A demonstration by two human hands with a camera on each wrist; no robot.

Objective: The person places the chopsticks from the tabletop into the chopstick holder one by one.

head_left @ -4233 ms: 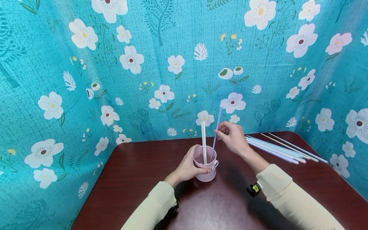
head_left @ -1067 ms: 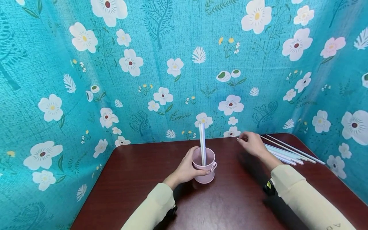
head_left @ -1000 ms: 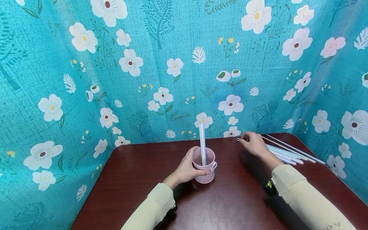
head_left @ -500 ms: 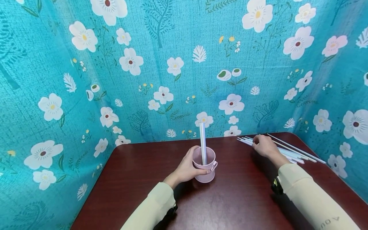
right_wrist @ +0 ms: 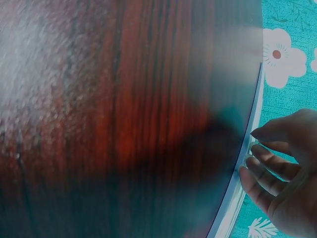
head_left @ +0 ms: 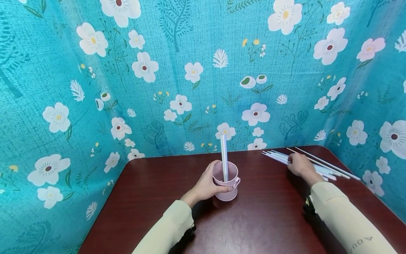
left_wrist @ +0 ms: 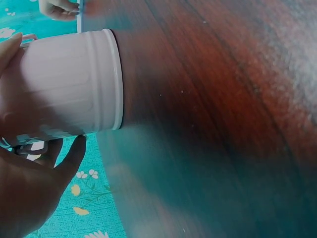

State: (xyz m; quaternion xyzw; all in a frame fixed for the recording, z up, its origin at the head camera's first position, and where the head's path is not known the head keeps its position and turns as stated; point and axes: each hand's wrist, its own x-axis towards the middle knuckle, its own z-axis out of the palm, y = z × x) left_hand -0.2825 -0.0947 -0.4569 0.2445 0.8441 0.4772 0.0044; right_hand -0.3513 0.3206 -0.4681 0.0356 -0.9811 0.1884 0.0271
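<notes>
My left hand [head_left: 207, 183] grips a small pink bucket [head_left: 226, 194] from its left side, thumb across the front. Two or three thin sticks [head_left: 223, 151], white and blue, stand nearly upright in it. In the left wrist view the bucket [left_wrist: 64, 84] shows its ribbed wall and base, with fingers [left_wrist: 72, 161] along its side. My right hand [head_left: 301, 165] is over a pile of pale, thin sticks [head_left: 276, 156] at the table's back right. Seen from the right wrist, that hand [right_wrist: 292, 173] has loosely bent fingers, tips right at the sticks [right_wrist: 235, 191].
Two longer sticks [head_left: 330, 164] lie slanted behind the pile, toward the right edge. The dark red-brown table [head_left: 152, 197] has a glossy surface. A turquoise flowered cloth [head_left: 203, 88] rises behind and at both sides.
A blue stick, earlier pinched in my right hand over the bucket, now stands in it. The right hand has since moved right along the pile. My left hand keeps its grip.
</notes>
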